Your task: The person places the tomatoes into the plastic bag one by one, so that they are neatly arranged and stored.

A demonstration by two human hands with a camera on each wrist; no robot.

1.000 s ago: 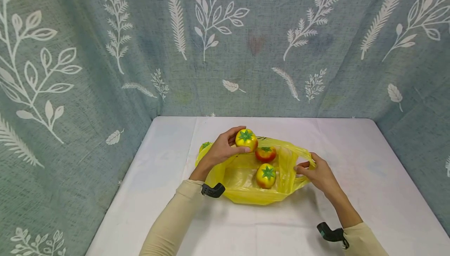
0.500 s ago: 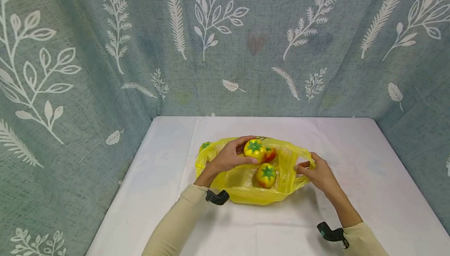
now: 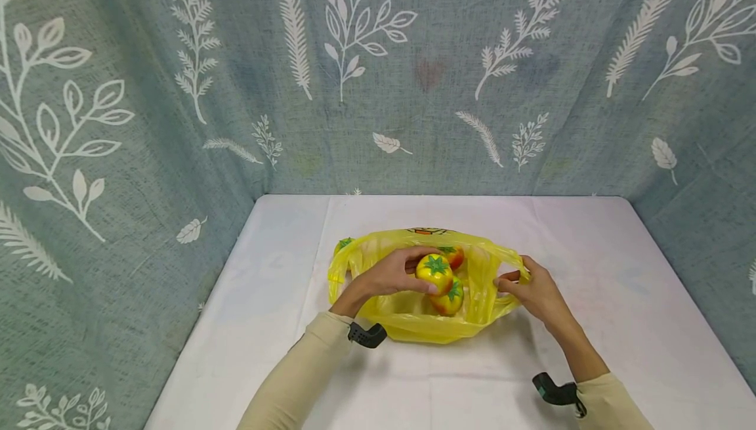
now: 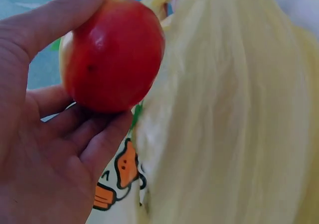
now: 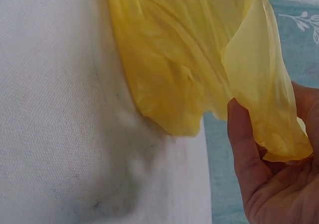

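Observation:
In the head view my left hand grips a yellow-and-red tomato with a green star-shaped top, over the mouth of a yellow plastic bag. The left wrist view shows the red underside of this tomato between thumb and fingers. Two more tomatoes lie inside the bag: one behind, and one in front, partly covered by the held one. My right hand holds the bag's right handle, pulling it out to the side; the right wrist view shows the handle between thumb and fingers.
Another tomato peeks out behind the bag's left end. The bag stands on a white-covered table. A grey-green curtain with white leaf prints hangs behind the table and along its sides.
My left hand has carried the tomato down toward me and slightly right, from the bag's back edge to over its opening. The right hand keeps its place on the handle.

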